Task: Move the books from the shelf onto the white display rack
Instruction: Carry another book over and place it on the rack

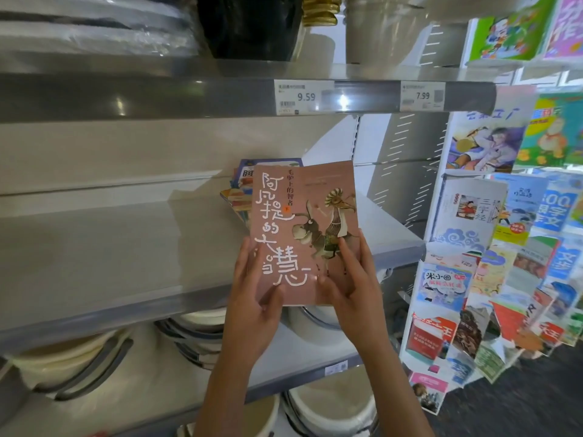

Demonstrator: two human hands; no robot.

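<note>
The left hand (pixel 252 298) and right hand (pixel 353 288) both grip the lower edge of a pink paperback book with a donkey-rider drawing (pixel 303 228), holding it upright before the grey metal shelf (pixel 126 247), where a small stack of colourful books (pixel 243 187) lies, the white display rack of books (pixel 441 190) standing to the right.

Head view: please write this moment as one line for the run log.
stage: book lifted | pink book: held by left hand and right hand | remaining books: on shelf | white display rack: right, nearly full
</note>
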